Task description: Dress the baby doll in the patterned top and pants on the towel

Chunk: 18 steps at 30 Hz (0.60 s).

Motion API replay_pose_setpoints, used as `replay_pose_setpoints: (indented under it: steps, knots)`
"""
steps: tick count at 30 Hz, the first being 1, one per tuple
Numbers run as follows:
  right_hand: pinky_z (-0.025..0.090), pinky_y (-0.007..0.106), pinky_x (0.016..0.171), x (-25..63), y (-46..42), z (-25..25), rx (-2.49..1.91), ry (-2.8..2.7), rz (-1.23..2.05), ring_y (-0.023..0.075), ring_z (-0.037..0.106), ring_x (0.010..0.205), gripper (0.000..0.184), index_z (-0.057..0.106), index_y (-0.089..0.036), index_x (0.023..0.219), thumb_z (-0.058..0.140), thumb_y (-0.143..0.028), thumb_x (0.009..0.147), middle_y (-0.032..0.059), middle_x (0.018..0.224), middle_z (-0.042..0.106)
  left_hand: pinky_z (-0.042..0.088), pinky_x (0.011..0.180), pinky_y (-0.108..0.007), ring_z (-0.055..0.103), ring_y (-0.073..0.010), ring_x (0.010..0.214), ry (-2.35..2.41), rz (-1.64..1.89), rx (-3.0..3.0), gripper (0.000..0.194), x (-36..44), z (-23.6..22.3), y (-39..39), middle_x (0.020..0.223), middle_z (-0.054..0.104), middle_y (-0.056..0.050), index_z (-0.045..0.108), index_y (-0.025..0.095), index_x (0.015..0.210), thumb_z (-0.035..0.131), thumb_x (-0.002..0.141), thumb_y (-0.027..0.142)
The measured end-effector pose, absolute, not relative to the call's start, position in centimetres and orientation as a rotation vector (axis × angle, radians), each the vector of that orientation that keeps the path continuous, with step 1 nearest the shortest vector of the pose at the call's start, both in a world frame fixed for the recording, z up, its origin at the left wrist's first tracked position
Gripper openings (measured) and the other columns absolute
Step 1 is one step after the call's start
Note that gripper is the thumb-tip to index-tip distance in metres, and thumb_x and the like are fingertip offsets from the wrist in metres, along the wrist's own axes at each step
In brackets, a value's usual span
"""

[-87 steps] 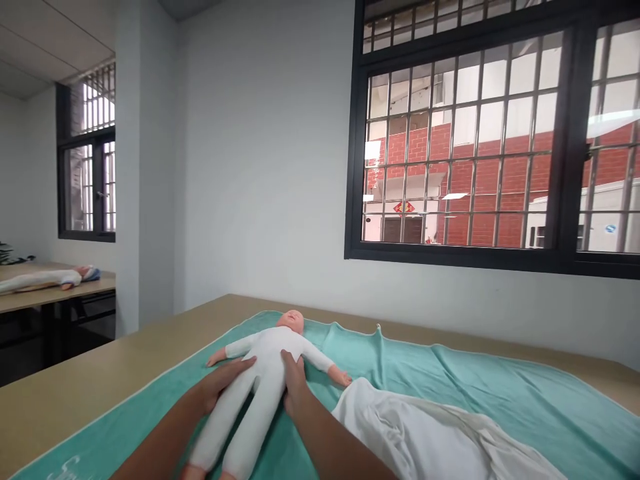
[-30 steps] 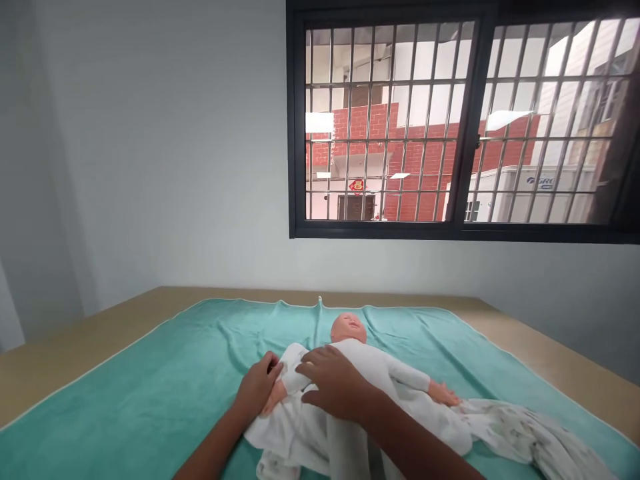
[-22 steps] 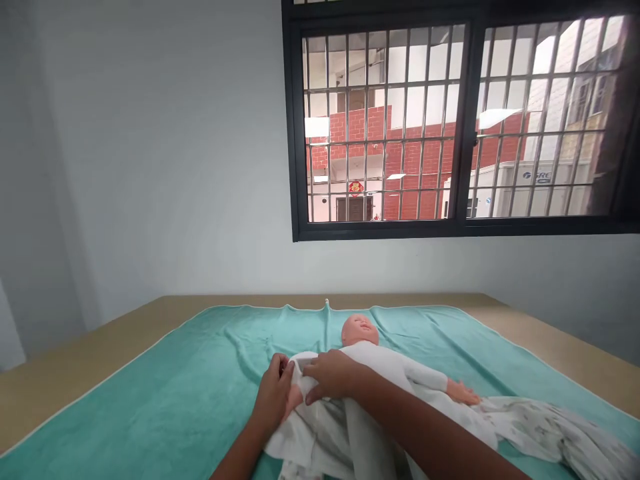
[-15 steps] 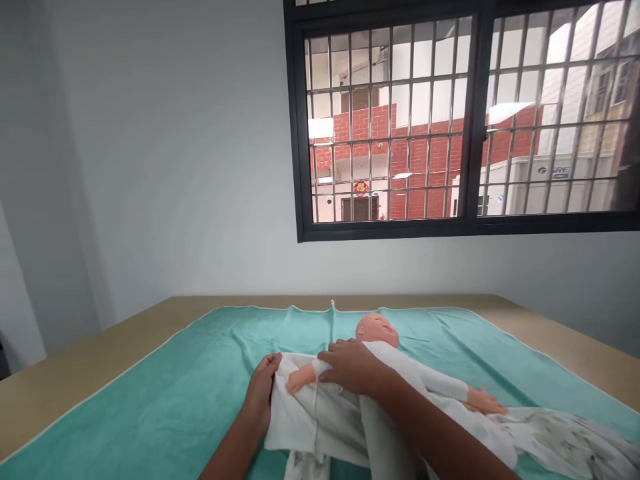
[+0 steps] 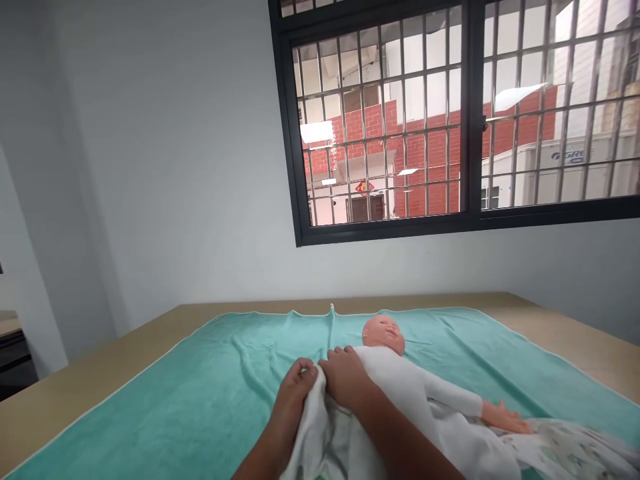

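Observation:
A baby doll (image 5: 384, 335) in a white top (image 5: 400, 377) lies on its back on a green cloth, its head toward the wall. My left hand (image 5: 295, 393) pinches the edge of a white baby garment (image 5: 313, 417) raised beside the doll. Right next to it, my right hand (image 5: 345, 377) curls at the doll's arm on the left side; that arm and its hand are hidden by my fingers and the garment. The doll's other arm (image 5: 503, 417) stretches out to the right, with its bare hand open.
The green cloth (image 5: 200, 400) has a few creases and covers most of the tan table (image 5: 45, 413). A white patterned cloth (image 5: 575, 443) lies at the right by the doll's hand. Behind are a grey-white wall and a barred window (image 5: 380, 133).
My left hand has moved right and lifted the garment edge up to my right hand. The doll's near hand, seen earlier over the garment, is now covered. The view has tilted slightly.

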State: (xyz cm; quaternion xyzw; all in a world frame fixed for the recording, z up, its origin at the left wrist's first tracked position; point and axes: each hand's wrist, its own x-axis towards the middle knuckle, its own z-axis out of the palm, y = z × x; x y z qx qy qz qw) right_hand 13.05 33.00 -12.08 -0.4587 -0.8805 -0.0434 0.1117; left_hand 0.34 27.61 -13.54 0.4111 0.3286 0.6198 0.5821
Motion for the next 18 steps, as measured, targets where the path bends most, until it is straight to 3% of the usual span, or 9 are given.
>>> replay_pose_setpoints:
  steps: [6,9,11,15,18]
  knots:
    - [0.038,0.033,0.089,16.1,32.6,-11.2,-1.217,-2.514,-0.059,0.0226,0.056,0.101,0.027,0.059,-0.019,0.107,0.051,-0.022,0.081,0.0079,0.107,0.063,0.043,0.062,-0.022,0.055,-0.0125,0.063,0.731,1.485,1.021,0.030,4.1,-12.5,29.0,0.068,0.059,0.002,0.054,0.018,0.079,0.072,0.072,0.042]
    - [0.040,0.032,0.086,20.4,31.0,-10.6,-1.350,-2.193,0.002,0.0224,0.054,0.104,0.027,0.055,-0.022,0.110,0.048,-0.035,0.087,0.0070,0.114,0.058,0.041,0.061,-0.021,0.051,-0.0111,0.062,0.776,1.531,1.014,0.029,4.6,-11.8,30.4,0.069,0.055,0.004,0.055,0.020,0.086,0.066,0.076,0.045]
    - [0.042,0.034,0.078,23.5,29.5,-10.8,-1.609,-1.961,0.068,0.0248,0.057,0.095,0.035,0.055,-0.021,0.103,0.044,-0.050,0.087,0.0091,0.108,0.060,0.040,0.061,-0.021,0.049,-0.0108,0.062,0.821,1.573,1.031,0.030,4.9,-12.0,31.5,0.072,0.053,0.004,0.055,0.022,0.090,0.064,0.077,0.047]
    - [0.043,0.038,0.077,27.4,26.9,-12.8,-1.815,-1.788,0.540,0.0261,0.061,0.080,0.051,0.052,-0.018,0.103,0.032,-0.062,0.088,0.0087,0.085,0.064,0.037,0.063,-0.021,0.045,-0.0115,0.065,0.954,1.591,1.165,0.029,6.3,-13.5,33.1,0.072,0.050,0.004,0.055,0.021,0.089,0.061,0.079,0.048]
    - [0.044,0.038,0.086,27.7,26.3,-14.8,-1.695,-1.641,0.838,0.0270,0.062,0.095,0.065,0.037,-0.014,0.128,0.044,-0.061,0.083,0.0132,0.105,0.064,0.034,0.060,-0.022,0.041,-0.0120,0.063,1.033,1.504,1.331,0.027,7.5,-13.9,32.9,0.067,0.045,0.005,0.056,0.021,0.084,0.057,0.081,0.048]
